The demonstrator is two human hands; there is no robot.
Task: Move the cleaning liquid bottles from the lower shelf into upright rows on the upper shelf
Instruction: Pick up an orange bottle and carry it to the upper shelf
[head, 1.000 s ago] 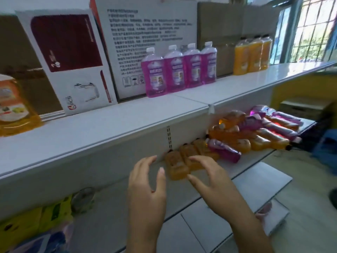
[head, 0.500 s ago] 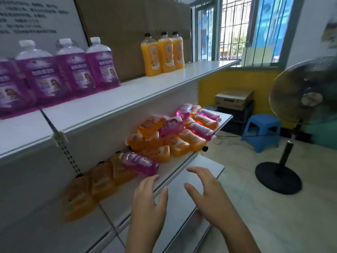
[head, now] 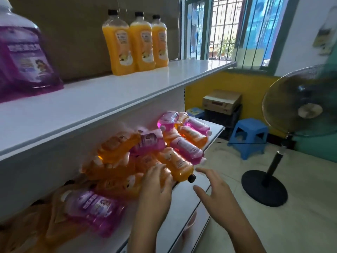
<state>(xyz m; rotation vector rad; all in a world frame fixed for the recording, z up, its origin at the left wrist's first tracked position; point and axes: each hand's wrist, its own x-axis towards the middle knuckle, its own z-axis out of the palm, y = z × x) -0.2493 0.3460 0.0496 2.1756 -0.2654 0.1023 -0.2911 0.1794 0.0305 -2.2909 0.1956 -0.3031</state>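
Cleaning liquid bottles (head: 145, 157) | heaped on their sides, lower shelf (head: 189, 194) | three orange ones (head: 135, 46) upright on upper shelf (head: 127, 92), starting a row | left hand (head: 155, 194) fingers spread atop an orange bottle (head: 175, 163), not clasping | right hand (head: 217, 198) splayed, empty, near its cap, likely to steady the lift

We find no legible text in this view. Purple bottle (head: 27, 57) on upper shelf (head: 113, 99): label carries a white line of characters, blurred, unreadable. Three orange bottles (head: 135, 42) upright at the back: labels w/ print too small to make out. Bottles lying on lower shelf (head: 215, 130): labels smeared, possibly the same design as those above. Wall poster (head: 326, 41), top right: unreadable.
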